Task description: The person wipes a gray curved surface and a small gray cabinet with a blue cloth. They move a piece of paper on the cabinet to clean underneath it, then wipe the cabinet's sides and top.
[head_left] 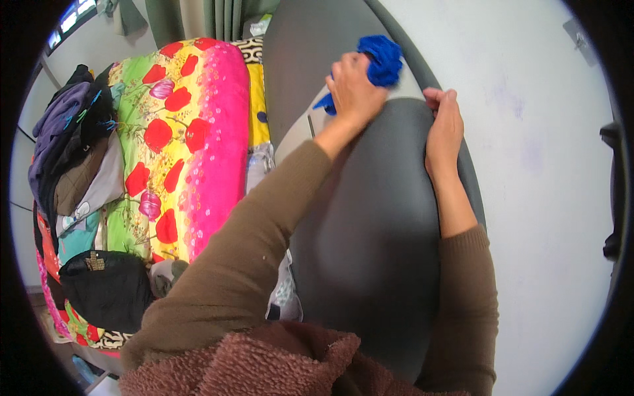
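A crumpled blue cloth is in my left hand, whose fingers are closed round it. The cloth presses on the light grey band of a padded headboard, and a loose corner hangs out below the fingers. The rest of the headboard is smooth dark grey. My right hand is cupped against the headboard's right edge, beside the white wall, its fingers slightly bent and holding nothing.
Left of the headboard lies a bed with a flowered quilt. Piled clothes and a black bag-like item are on its far left side. A white wall runs along the right. Green-grey curtains hang at the back.
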Demonstrator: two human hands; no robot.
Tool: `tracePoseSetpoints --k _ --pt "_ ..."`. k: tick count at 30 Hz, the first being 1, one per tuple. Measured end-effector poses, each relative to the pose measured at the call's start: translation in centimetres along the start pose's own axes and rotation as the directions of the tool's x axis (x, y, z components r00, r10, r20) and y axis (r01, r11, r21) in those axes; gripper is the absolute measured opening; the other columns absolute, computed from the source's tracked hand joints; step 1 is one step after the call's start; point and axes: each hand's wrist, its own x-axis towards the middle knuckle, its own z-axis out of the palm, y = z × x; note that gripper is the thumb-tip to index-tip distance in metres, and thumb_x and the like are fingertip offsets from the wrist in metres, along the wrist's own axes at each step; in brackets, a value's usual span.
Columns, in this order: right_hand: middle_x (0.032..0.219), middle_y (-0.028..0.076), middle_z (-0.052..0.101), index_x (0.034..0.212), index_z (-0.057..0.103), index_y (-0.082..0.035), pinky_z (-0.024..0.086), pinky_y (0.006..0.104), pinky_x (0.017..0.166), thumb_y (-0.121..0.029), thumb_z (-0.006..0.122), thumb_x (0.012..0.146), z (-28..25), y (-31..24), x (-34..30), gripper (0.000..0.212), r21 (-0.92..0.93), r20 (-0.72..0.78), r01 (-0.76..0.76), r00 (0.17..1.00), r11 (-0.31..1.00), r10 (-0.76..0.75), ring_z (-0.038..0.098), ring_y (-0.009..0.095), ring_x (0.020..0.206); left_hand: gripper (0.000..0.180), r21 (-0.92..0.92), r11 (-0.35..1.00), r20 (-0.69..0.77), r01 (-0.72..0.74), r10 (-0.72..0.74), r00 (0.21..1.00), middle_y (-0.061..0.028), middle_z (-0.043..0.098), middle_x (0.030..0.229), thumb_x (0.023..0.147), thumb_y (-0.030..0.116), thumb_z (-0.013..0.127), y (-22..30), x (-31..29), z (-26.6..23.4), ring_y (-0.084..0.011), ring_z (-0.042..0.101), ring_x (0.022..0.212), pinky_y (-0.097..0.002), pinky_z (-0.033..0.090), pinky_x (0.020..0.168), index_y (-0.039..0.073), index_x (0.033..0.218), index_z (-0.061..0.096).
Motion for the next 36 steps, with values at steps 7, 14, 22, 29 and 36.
tracePoseSetpoints --k 7,14,22,29,36 --pt "0.108 0.014 0.067 0.104 0.069 -0.001 0.044 0.0387 0.099 -0.043 0.033 0.111 0.1 -0.3 0.1 0.056 -0.116 0.023 -0.018 1.0 0.993 0.021 0.061 0.027 0.105 0.066 0.029 0.993 -0.05 0.113 -0.111 0.993 -0.0197 0.061 0.13 0.078 0.042 0.083 -10.0 9.6 5.7 -0.0407 0.057 0.121 -0.0493 0.047 0.101 0.003 0.127 0.061" --pt "0.11 0.018 0.07 0.104 0.071 -0.001 0.045 0.0398 0.1 -0.046 0.036 0.109 0.4 0.1 0.2 0.058 -0.134 0.04 -0.021 0.999 0.991 0.027 0.063 0.03 0.109 0.048 -0.105 0.987 0.153 0.12 -0.103 0.983 -0.0237 0.067 0.111 0.081 0.039 0.08 -9.7 1.3 -0.8 -0.0443 0.064 0.103 -0.0495 0.052 0.088 0.004 0.11 0.064" --pt "0.115 0.014 0.068 0.105 0.073 -0.006 0.042 0.0394 0.101 -0.045 0.035 0.109 0.6 -0.8 -0.3 0.054 -0.25 0.08 -0.037 0.995 0.967 0.059 0.061 0.028 0.11 0.049 -0.122 0.956 0.33 0.265 -0.213 0.92 -0.02 0.061 0.126 0.089 0.036 0.072 -7.5 -19.6 -10.1 -0.041 0.06 0.114 -0.0493 0.048 0.097 0.009 0.129 0.06" --pt "0.115 0.012 0.068 0.104 0.073 -0.008 0.042 0.0384 0.101 -0.046 0.037 0.109 0.6 -0.8 -0.3 0.053 -0.243 0.094 -0.04 0.994 0.969 0.064 0.06 0.026 0.11 0.065 0.22 0.779 0.129 0.588 -0.62 0.774 -0.0199 0.054 0.136 0.084 0.033 0.071 -12.1 -9.9 -1.6 -0.0388 0.047 0.132 -0.059 0.034 0.11 0.002 0.138 0.05" --pt "0.114 0.014 0.066 0.104 0.073 -0.006 0.043 0.0398 0.1 -0.045 0.039 0.109 0.4 -0.1 0.1 0.052 -0.315 0.122 -0.002 0.992 0.949 0.043 0.061 0.028 0.11 0.053 0.173 0.769 0.105 0.615 -0.635 0.765 -0.0225 0.066 0.125 0.09 0.043 0.067 -22.3 -1.6 1.6 -0.0438 0.062 0.119 -0.0525 0.048 0.099 0.007 0.128 0.062"
